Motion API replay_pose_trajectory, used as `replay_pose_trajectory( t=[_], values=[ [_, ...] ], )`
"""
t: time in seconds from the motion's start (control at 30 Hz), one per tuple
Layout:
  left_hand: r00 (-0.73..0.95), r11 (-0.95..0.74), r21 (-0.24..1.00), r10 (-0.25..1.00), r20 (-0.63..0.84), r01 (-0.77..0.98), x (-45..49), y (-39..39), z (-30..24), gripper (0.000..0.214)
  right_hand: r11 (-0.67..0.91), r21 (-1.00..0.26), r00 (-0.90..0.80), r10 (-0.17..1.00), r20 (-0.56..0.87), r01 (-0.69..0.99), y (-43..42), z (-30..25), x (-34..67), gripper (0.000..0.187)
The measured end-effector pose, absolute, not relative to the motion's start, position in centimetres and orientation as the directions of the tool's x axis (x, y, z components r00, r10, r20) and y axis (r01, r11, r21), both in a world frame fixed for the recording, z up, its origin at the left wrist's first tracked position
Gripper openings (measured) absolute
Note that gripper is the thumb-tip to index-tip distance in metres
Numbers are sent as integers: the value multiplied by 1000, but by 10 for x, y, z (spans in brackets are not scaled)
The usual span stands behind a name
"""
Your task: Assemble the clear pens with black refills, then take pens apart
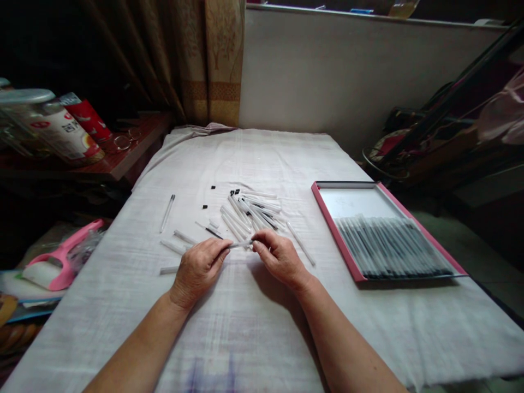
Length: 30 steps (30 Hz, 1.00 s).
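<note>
Between my two hands a clear pen (239, 245) lies level, just above the cloth. My left hand (200, 268) pinches its left end; the fingers of my right hand (279, 255) are closed on its right end, where something dark shows. Just beyond my hands is a loose heap of clear pen barrels (237, 221) and dark refills. A dark refill (213, 233) lies by my left fingertips. Several barrels (174, 247) are partly hidden behind my left hand. Small black end pieces (205, 207) are scattered beyond, and a single pen (167, 213) with a dark end rests farther left.
On the right, a pink-edged open box (333, 234) holds a row of clear pens (395, 248) with black ends. The table is covered by a pale cloth (286, 153). A pink tape dispenser (61, 256) and a cabinet with jars (61, 131) stand left. A wall closes the far side.
</note>
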<state>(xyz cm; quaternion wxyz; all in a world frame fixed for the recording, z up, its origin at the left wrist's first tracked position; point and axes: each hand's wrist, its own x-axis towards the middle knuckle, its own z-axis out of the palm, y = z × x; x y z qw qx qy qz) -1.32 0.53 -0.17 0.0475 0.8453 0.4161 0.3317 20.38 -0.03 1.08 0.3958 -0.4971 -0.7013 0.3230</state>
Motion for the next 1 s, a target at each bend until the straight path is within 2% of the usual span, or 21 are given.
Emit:
replay_pose_trajectory(
  t=[0.37, 0.47, 0.53, 0.6, 0.67, 0.73, 0.77, 0.8, 0.87, 0.93, 1.0],
  values=[
    [406, -665, 283, 680, 610, 691, -12, 5, 2, 17, 170, -902, -76, 985, 152, 396, 0, 5, 197, 27],
    [350, -620, 282, 698, 625, 732, -10, 4, 7, 19, 157, -914, -31, 987, 157, 374, 2, 2, 198, 28],
    [249, -562, 331, 719, 649, 758, -9, 2, 12, 23, 162, -926, 47, 981, 189, 340, 3, 2, 200, 27],
    [146, -512, 461, 768, 623, 725, -8, 0, 15, 21, 188, -935, 138, 962, 238, 301, 2, 3, 201, 26],
    [61, -426, 681, 869, 490, 596, -5, 0, 16, 25, 230, -931, 186, 939, 289, 283, 1, 4, 200, 24],
    [-22, -225, 906, 968, 249, 357, -1, 0, 15, 37, 276, -914, 167, 927, 335, 297, -3, 6, 196, 22],
    [-69, -106, 973, 990, 122, 206, 0, 1, 15, 42, 298, -902, 137, 926, 353, 311, -5, 6, 194, 21],
    [-112, -4, 999, 994, 10, 53, 2, 3, 15, 48, 316, -890, 102, 925, 366, 328, -6, 6, 191, 20],
    [-181, 110, 976, 973, -145, -189, 3, 6, 16, 55, 341, -869, 32, 926, 376, 358, -9, 7, 186, 20],
    [-220, 143, 938, 951, -219, -316, 3, 9, 19, 58, 349, -858, -12, 928, 372, 377, -11, 6, 182, 21],
    [-228, 150, 918, 942, -245, -367, 1, 10, 22, 56, 340, -860, -29, 934, 356, 381, -11, 6, 180, 24]
  ],
)
